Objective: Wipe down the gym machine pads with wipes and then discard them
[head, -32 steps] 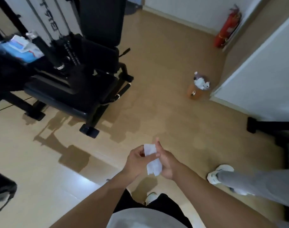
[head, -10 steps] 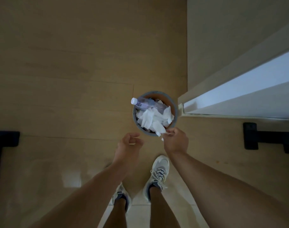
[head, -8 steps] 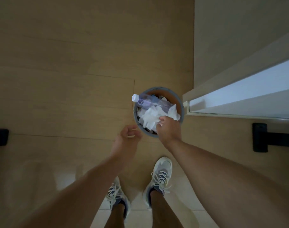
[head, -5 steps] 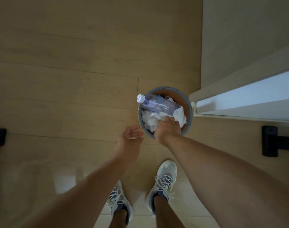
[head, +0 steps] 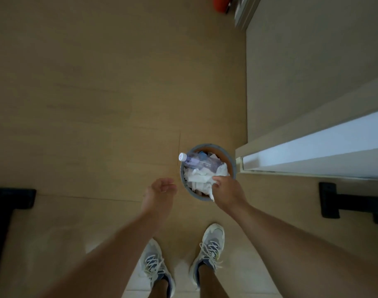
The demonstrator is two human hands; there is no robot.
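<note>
the round bin (head: 230,158) on the floor holds crumpled white wipes (head: 199,179) and a clear bottle (head: 197,163) lying across its rim. the right hand (head: 227,191) rests on the wipes, its grip hidden; the left hand (head: 160,191) hangs beside, loosely curled, empty.

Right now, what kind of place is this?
Probably a small indoor gym or exercise room. Black equipment feet rest on the wood-look floor, and a red object, maybe a fire extinguisher, sits by the wall. The right hand presses wipes into a waste bin.
</note>
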